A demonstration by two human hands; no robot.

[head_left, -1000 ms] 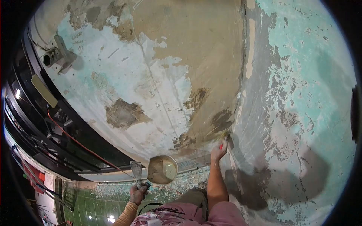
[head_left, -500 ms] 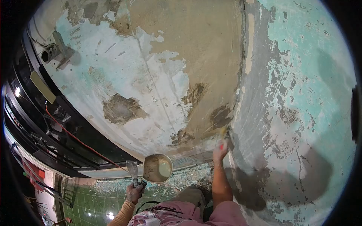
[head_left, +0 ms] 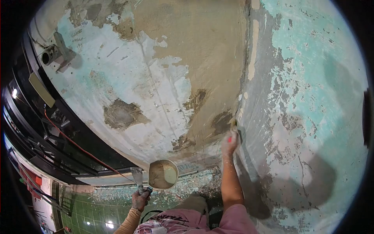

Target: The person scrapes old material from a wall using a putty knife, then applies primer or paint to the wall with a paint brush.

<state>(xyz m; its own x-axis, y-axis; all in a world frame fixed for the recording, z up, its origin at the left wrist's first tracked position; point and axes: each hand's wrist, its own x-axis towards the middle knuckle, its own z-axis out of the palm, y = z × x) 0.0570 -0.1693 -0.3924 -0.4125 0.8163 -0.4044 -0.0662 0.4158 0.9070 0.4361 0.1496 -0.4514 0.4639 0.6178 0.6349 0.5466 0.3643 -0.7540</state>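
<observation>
The tall wall patched in tan, white and pale turquoise [head_left: 210, 43] meets a grey-and-turquoise wall [head_left: 296, 78] at a corner, above a green tiled floor [head_left: 97, 210]. The round, pale-rimmed container [head_left: 177, 175] sits beside the left hand, brown paste on one side, a paler patch on the other. The left hand [head_left: 139, 199] grips a flat metal-bladed scraper [head_left: 137, 175]; the right hand [head_left: 230, 143], fingers closed around a blurred, red-marked tool [head_left: 233, 124], is at the corner.
</observation>
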